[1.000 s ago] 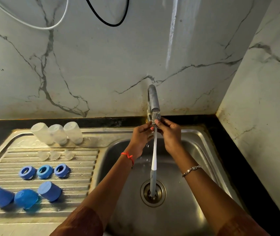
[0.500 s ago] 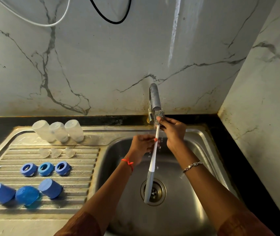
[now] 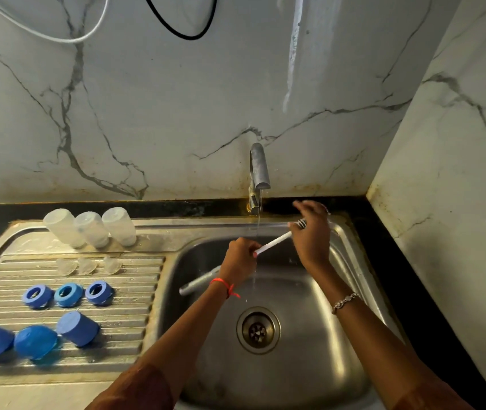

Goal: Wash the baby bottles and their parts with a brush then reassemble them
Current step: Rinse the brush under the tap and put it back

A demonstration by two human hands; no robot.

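Note:
My left hand (image 3: 240,258) grips the middle of a white and grey bottle brush (image 3: 274,240) that lies almost level over the sink, under a thin stream of water. My right hand (image 3: 310,232) holds the bristle end, which is mostly hidden behind its fingers. Three clear bottles (image 3: 91,227) stand upside down at the back of the drainboard. In front of them lie three clear nipples (image 3: 86,265), three blue collar rings (image 3: 68,295) and three blue caps (image 3: 36,340).
The steel sink basin (image 3: 310,365) has a round drain (image 3: 258,329) at its middle. The tap (image 3: 259,170) comes out of the marble wall and runs. A ribbed drainboard (image 3: 135,318) is on the left, a marble side wall on the right.
The brush has swung from hanging upright under the tap to nearly level. My left hand slid down to its handle, and my right hand moved right with the bristle end.

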